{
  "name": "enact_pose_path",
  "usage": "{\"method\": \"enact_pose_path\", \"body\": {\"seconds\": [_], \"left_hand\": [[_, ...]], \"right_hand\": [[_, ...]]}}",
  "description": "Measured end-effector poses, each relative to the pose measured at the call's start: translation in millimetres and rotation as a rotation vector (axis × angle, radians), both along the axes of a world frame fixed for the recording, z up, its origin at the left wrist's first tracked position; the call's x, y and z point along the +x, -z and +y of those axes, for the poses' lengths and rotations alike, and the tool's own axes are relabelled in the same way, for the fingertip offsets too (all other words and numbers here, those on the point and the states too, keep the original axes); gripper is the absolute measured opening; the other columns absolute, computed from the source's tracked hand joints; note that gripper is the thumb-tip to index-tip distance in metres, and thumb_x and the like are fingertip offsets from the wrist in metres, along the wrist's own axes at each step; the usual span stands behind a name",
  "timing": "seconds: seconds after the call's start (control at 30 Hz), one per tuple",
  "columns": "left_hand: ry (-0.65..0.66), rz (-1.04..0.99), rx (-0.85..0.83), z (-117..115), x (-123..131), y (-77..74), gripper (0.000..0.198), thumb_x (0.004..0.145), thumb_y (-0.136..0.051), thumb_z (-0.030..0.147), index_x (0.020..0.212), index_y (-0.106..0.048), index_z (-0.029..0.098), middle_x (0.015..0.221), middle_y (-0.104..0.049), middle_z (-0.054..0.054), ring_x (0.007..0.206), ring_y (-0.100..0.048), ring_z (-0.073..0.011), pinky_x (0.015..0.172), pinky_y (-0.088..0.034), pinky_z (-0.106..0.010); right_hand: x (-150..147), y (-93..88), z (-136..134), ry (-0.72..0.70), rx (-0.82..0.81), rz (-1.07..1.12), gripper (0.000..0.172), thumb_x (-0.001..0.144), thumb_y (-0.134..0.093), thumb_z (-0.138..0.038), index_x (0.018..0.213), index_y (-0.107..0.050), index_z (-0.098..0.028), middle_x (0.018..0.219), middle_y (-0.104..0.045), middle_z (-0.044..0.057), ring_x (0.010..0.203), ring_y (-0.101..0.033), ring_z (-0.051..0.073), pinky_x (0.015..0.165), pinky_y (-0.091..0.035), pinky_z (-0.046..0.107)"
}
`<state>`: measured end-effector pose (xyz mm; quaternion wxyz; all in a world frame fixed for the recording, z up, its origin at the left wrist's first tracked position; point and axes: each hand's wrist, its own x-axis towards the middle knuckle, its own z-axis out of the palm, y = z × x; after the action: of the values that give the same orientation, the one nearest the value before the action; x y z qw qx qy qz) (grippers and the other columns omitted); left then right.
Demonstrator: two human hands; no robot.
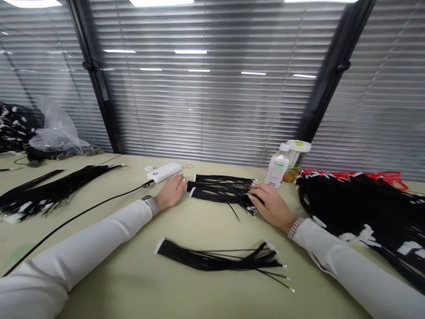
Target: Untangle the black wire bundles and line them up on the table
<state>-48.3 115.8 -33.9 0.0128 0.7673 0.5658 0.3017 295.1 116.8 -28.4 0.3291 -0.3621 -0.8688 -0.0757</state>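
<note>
Several bundles of thin black wires (219, 195) with white end connectors lie side by side in the middle of the table. My left hand (171, 192) rests with fingers stretched at their left, connector end. Across the loose wire ends on the right lies my right hand (272, 206), its fingers extended and apart, touching the wires. The undersides of its fingertips are hidden. Closer to me lies a separate black wire bundle (206, 260), a white connector at its left and loose metal-tipped ends fanned out at its right.
A white power bank (164, 172) with a black cable (89, 209) lies beyond my left hand. More black wire bundles (56, 188) are at left, near a clear plastic bag (56, 130). At right stand a bottle (277, 166) and a lidded jar (297, 159), beside a large wire pile (361, 208).
</note>
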Motion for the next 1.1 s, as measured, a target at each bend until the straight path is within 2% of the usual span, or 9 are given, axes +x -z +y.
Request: {"method": "enact_pose_path", "body": {"seconds": [0.1, 0.2, 0.33, 0.43, 0.53, 0.77, 0.9, 1.0, 1.1], "left_hand": [[0.018, 0.001, 0.012, -26, 1, -2.7, 0.045, 0.093, -0.018, 0.034, 0.114, -0.050, 0.010, 0.121, -0.054, -0.017, 0.116, -0.046, -0.0277, 0.100, -0.033, -0.046], [0.117, 0.049, -0.026, -61, 2, -8.0, 0.038, 0.091, -0.029, 0.038, 0.100, -0.059, 0.015, 0.110, -0.059, -0.012, 0.107, -0.050, -0.0259, 0.098, -0.036, -0.042], [0.214, 0.174, -0.110, -105, 4, -21.7, 0.038, 0.093, -0.026, 0.034, 0.084, -0.057, 0.015, 0.092, -0.056, -0.010, 0.089, -0.052, -0.0229, 0.087, -0.040, -0.038], [0.272, 0.218, -0.252, -130, 8, -31.3, 0.030, 0.090, -0.034, 0.036, 0.076, -0.051, 0.017, 0.084, -0.053, -0.006, 0.078, -0.050, -0.0194, 0.077, -0.042, -0.034], [0.289, 0.267, -0.304, -146, 13, -34.5, 0.020, 0.081, -0.051, 0.035, 0.072, -0.047, 0.018, 0.082, -0.051, -0.004, 0.076, -0.049, -0.0185, 0.070, -0.040, -0.030], [0.215, 0.200, -0.288, -147, 19, -26.2, 0.022, 0.080, -0.049, 0.032, 0.068, -0.037, 0.019, 0.073, -0.048, -0.001, 0.066, -0.045, -0.0161, 0.062, -0.036, -0.028], [0.132, 0.083, -0.327, -144, 19, -20.6, 0.023, 0.083, -0.043, 0.037, 0.070, -0.037, 0.020, 0.065, -0.047, 0.002, 0.059, -0.041, -0.0140, 0.056, -0.033, -0.025], [0.096, -0.042, -0.346, -145, 22, -21.8, 0.023, 0.085, -0.040, 0.038, 0.072, -0.040, 0.020, 0.062, -0.045, 0.003, 0.057, -0.040, -0.0132, 0.055, -0.032, -0.024], [0.093, -0.169, -0.390, -146, 28, -26.8, 0.028, 0.084, -0.039, 0.042, 0.069, -0.044, 0.019, 0.062, -0.045, 0.002, 0.059, -0.040, -0.0132, 0.056, -0.033, -0.024]], "right_hand": [[6, 0.7, -34, 0.017, -0.041, 0.078, 0.027, 0.093, -0.036, -0.027, 0.094, -0.061, -0.017, 0.101, -0.062, 0.012, 0.098, -0.057, 0.023, 0.087, -0.047, 0.041], [18, 0.2, -76, -0.037, -0.118, 0.034, 0.023, 0.091, -0.041, -0.027, 0.095, -0.062, -0.020, 0.105, -0.062, 0.009, 0.100, -0.057, 0.019, 0.087, -0.049, 0.034], [34, 0.4, -113, -0.066, -0.307, -0.115, 0.028, 0.089, -0.048, -0.032, 0.111, -0.060, -0.021, 0.122, -0.055, 0.012, 0.115, -0.050, 0.024, 0.097, -0.042, 0.042], [40, 3.1, -119, -0.017, -0.417, -0.139, 0.034, 0.086, -0.052, -0.034, 0.117, -0.058, -0.020, 0.129, -0.051, 0.012, 0.120, -0.046, 0.025, 0.100, -0.040, 0.043], [39, 4.3, -118, -0.030, -0.461, -0.106, 0.027, 0.086, -0.051, -0.030, 0.109, -0.061, -0.019, 0.125, -0.054, 0.012, 0.118, -0.048, 0.024, 0.099, -0.041, 0.042], [36, -11.9, -118, -0.047, -0.559, -0.012, 0.016, 0.076, -0.062, -0.024, 0.088, -0.051, -0.022, 0.109, -0.060, 0.006, 0.104, -0.055, 0.022, 0.089, -0.046, 0.037], [40, -22.4, -122, -0.019, -0.479, 0.112, 0.013, 0.080, -0.060, -0.027, 0.080, -0.049, -0.022, 0.093, -0.063, 0.002, 0.088, -0.060, 0.017, 0.078, -0.049, 0.031], [43, -29.1, -127, -0.004, -0.283, 0.115, 0.013, 0.084, -0.058, -0.027, 0.095, -0.054, -0.022, 0.083, -0.063, 0.001, 0.075, -0.061, 0.015, 0.066, -0.049, 0.027], [45, -36.4, -132, -0.061, -0.024, 0.028, 0.018, 0.085, -0.055, -0.018, 0.103, -0.055, -0.021, 0.082, -0.064, 0.003, 0.074, -0.060, 0.015, 0.063, -0.049, 0.027]]}}
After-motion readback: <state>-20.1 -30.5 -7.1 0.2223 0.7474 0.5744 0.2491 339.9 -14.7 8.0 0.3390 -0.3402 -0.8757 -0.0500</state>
